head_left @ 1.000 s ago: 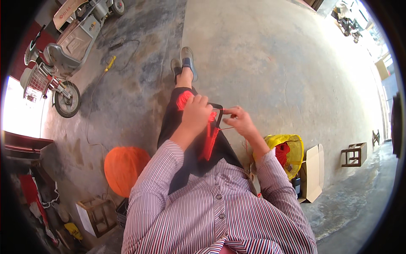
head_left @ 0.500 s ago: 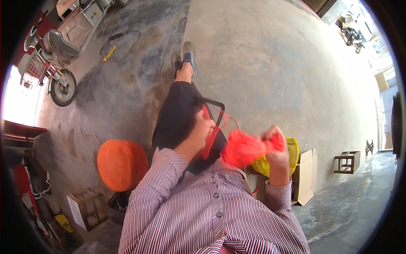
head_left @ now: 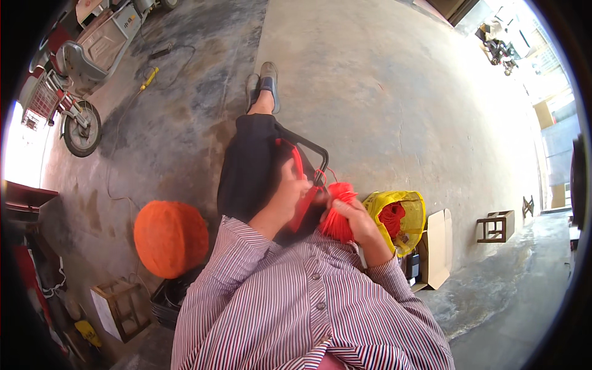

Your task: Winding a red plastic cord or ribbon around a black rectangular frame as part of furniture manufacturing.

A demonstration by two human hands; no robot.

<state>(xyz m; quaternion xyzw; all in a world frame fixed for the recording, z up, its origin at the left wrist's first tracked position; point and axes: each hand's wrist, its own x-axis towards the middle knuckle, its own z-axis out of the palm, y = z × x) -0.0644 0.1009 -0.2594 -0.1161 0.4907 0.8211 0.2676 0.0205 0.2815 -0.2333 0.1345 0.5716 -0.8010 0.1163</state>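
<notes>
My left hand [head_left: 288,194] is closed on a red flat piece [head_left: 304,211] above my lap. A black bent bar [head_left: 311,145] runs along the far side of that piece. Close by on the right, my right hand [head_left: 356,217] grips a bundle of red yarn [head_left: 337,229]. A loose red strand links the bundle with the area round the black bar. The fingertips between the two hands are blurred and partly covered by the yarn.
At my right stands a yellow bag [head_left: 422,216] with red yarn [head_left: 391,217] inside, beside an open cardboard box [head_left: 439,246]. An orange round seat [head_left: 171,239] is at my left. Wooden stools [head_left: 120,308], a three-wheeler [head_left: 81,128] and a cable with a yellow tool [head_left: 148,78] lie farther out.
My right hand has brought the yarn bundle left and closer to the red piece, uncovering the yellow bag. My left hand still holds the red piece. The view has shifted slightly.
</notes>
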